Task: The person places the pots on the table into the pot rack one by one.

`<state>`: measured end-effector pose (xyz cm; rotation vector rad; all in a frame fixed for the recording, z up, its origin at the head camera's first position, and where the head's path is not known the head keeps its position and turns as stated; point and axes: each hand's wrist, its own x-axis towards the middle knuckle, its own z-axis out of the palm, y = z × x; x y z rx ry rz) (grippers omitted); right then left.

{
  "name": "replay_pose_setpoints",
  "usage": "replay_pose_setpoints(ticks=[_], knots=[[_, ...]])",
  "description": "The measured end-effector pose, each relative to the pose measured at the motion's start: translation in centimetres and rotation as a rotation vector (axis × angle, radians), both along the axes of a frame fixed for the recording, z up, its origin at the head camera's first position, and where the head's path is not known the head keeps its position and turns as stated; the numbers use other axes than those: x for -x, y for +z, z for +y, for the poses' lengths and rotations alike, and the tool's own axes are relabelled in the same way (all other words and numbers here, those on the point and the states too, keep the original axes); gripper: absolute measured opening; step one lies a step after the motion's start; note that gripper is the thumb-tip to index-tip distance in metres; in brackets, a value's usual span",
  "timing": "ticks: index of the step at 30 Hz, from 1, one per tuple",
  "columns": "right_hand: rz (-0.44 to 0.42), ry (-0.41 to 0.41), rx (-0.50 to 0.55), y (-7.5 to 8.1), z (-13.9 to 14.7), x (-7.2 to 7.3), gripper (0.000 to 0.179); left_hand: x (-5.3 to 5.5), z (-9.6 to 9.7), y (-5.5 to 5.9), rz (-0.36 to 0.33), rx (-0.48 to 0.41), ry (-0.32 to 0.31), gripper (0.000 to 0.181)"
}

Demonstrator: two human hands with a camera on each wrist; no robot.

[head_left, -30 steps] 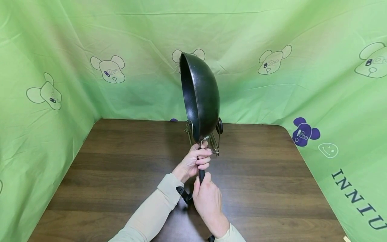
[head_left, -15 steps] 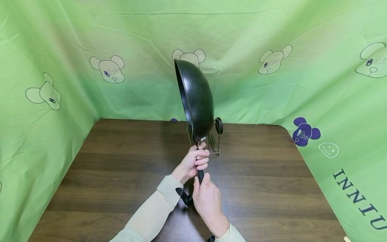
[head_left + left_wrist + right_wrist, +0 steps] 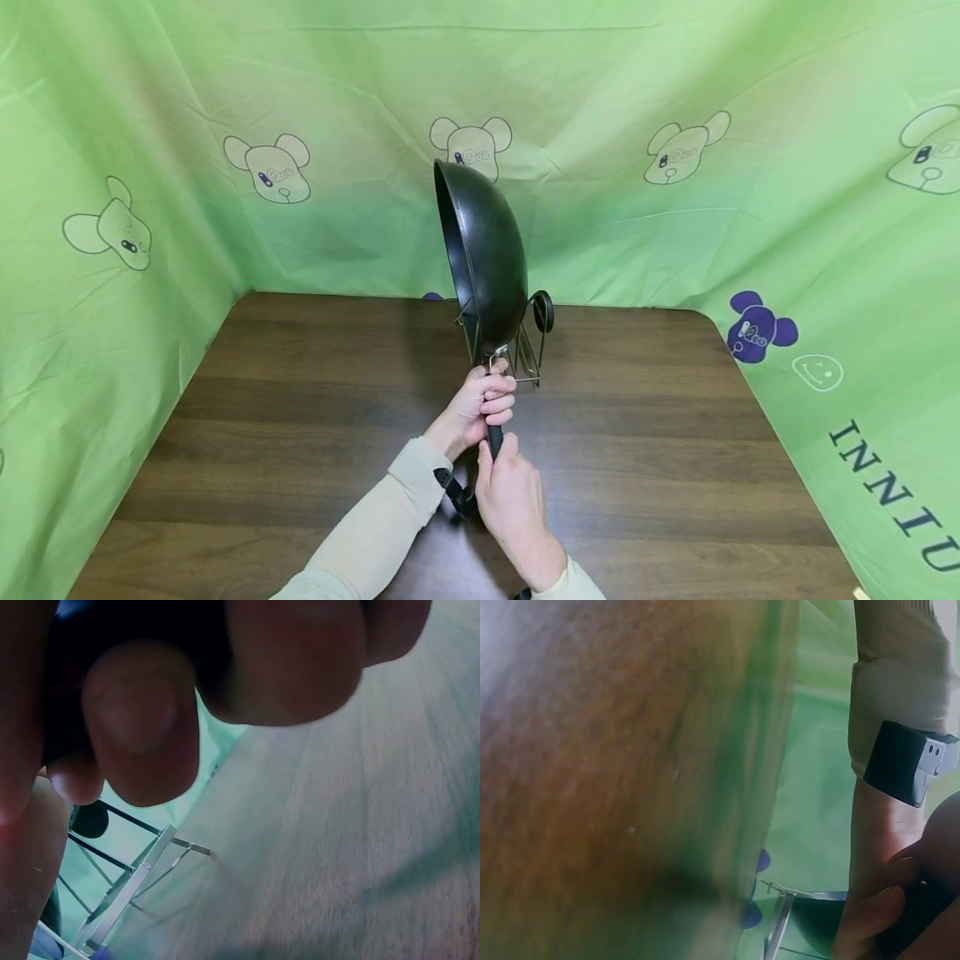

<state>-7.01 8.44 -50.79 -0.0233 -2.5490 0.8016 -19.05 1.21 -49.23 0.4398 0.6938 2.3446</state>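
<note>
A black wok (image 3: 491, 250) stands on its edge, its hollow side facing left and its bowl above the hands. My left hand (image 3: 483, 404) grips the upper part of the black handle (image 3: 495, 437), close to the metal joint. My right hand (image 3: 513, 500) holds the handle's lower end. Just behind the left hand is a metal wire rack (image 3: 528, 358), with the wok's lower bowl between its uprights in the head view. In the left wrist view, curled fingers (image 3: 142, 724) wrap the dark handle, and the rack (image 3: 131, 889) shows beyond them.
A small round black disc (image 3: 543, 311) sits at the rack's right side. The brown wooden table (image 3: 300, 400) spreads around the hands. Green cloth (image 3: 337, 233) with printed animal heads hangs behind and at both sides.
The wok has come down and shifted a little left, with its top tilting left. Both hands moved slightly along with it and keep hold of the handle.
</note>
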Motion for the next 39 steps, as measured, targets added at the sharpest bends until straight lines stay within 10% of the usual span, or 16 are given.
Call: replay_pose_setpoints(ticks=[39], knots=[[-0.098, 0.052, -0.01, -0.7, 0.5, -0.1, 0.024, -0.5, -0.1, -1.1, -0.081, 0.042, 0.053, 0.034]])
